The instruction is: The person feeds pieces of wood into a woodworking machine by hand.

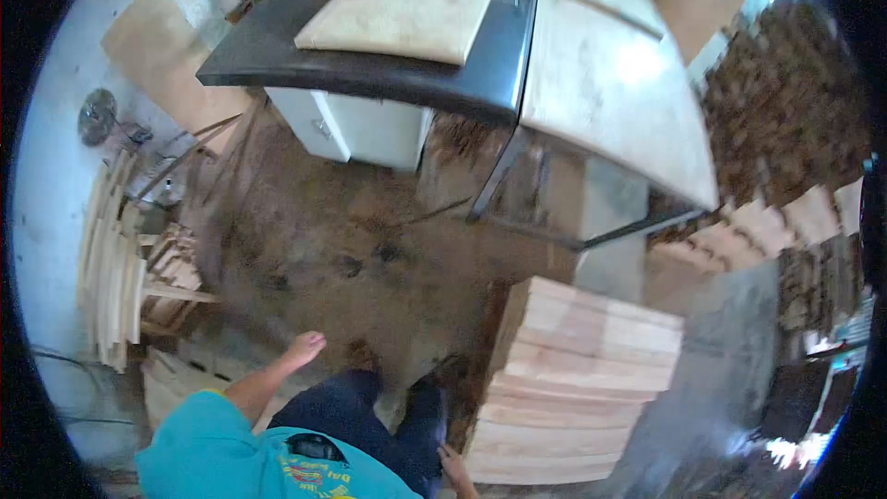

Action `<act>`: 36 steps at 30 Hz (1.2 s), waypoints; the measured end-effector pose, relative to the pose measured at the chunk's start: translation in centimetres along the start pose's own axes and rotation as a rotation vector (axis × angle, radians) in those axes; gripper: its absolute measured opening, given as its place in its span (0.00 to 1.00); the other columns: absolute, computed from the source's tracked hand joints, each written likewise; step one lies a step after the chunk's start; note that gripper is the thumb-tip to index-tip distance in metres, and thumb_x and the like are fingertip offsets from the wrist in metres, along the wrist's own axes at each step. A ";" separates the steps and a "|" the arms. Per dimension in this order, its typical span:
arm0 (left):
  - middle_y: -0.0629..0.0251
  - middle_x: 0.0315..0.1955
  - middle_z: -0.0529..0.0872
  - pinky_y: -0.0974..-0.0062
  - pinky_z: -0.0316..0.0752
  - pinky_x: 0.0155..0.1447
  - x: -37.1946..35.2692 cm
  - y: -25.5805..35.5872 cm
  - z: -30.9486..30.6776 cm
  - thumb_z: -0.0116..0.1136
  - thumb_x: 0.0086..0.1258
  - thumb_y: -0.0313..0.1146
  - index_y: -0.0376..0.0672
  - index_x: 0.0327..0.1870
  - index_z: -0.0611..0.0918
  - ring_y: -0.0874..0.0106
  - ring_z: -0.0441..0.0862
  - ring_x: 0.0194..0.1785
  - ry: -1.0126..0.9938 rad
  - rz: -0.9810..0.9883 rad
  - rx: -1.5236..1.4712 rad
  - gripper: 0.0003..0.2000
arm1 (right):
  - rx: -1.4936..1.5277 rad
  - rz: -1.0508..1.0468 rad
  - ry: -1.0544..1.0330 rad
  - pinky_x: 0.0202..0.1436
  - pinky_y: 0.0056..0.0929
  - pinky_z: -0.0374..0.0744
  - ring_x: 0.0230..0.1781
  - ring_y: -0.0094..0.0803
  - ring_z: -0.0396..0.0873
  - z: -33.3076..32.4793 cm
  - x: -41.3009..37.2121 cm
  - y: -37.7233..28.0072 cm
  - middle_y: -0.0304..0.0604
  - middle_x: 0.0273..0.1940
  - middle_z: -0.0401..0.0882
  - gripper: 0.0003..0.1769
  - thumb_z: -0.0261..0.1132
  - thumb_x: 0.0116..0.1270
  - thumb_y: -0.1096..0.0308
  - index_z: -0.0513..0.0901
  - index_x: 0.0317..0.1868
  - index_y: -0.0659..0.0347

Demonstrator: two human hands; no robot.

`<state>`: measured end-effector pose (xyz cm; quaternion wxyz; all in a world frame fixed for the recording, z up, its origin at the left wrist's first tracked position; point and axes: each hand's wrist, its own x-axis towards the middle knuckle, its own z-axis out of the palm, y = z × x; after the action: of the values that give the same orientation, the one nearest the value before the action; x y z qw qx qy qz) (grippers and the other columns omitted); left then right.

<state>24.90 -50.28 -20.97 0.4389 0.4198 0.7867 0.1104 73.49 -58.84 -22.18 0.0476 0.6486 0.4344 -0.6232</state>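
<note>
My left hand hangs in front of my left side over the brown floor, its fingers loosely curled in with nothing showing in them. Low in the view, my right hand is beside my right leg, close to the near left edge of a stack of pale wooden boards. Its fingers look loosely extended and hold nothing visible. The boards lie piled in uneven layers to my right.
Ahead stands a dark-topped table bearing a pale panel. A light worktop on metal legs adjoins it, with a white cabinet underneath. Wooden strips lean at the left wall; more wood pieces are stacked at right.
</note>
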 end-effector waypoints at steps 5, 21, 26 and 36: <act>0.55 0.42 0.86 0.70 0.77 0.49 -3.7 -6.9 -3.8 0.61 0.63 0.41 0.36 0.46 0.82 0.65 0.84 0.45 0.135 -0.148 -0.164 0.17 | -0.188 0.060 0.214 0.51 0.37 0.76 0.46 0.40 0.81 -1.5 -2.5 0.5 0.50 0.42 0.84 0.22 0.58 0.70 0.50 0.83 0.51 0.59; 0.49 0.46 0.84 0.66 0.75 0.54 -5.1 -7.4 -10.2 0.58 0.67 0.40 0.37 0.55 0.78 0.57 0.82 0.51 0.256 -0.121 -0.386 0.20 | 0.145 -0.191 0.269 0.30 0.27 0.72 0.38 0.30 0.83 -9.6 -1.9 -21.6 0.40 0.45 0.82 0.23 0.56 0.71 0.48 0.80 0.53 0.59; 0.49 0.53 0.80 0.63 0.73 0.58 -4.2 6.7 -18.3 0.57 0.68 0.37 0.37 0.58 0.75 0.54 0.78 0.56 0.314 0.158 -0.190 0.20 | 0.176 -0.347 0.234 0.37 0.29 0.74 0.39 0.28 0.81 -13.4 0.5 -31.5 0.38 0.45 0.81 0.22 0.56 0.72 0.50 0.80 0.53 0.59; 0.55 0.65 0.69 0.55 0.58 0.72 -3.3 20.0 -26.7 0.63 0.64 0.36 0.43 0.66 0.68 0.56 0.64 0.69 0.597 0.373 0.254 0.29 | 0.403 -0.676 -0.008 0.40 0.19 0.72 0.40 0.24 0.79 -15.6 4.6 -52.7 0.40 0.44 0.81 0.22 0.59 0.72 0.53 0.78 0.55 0.63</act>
<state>16.16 -35.07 7.59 0.1072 0.5563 0.7975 0.2074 51.97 -14.51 2.57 -0.2869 0.4630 0.4922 -0.6790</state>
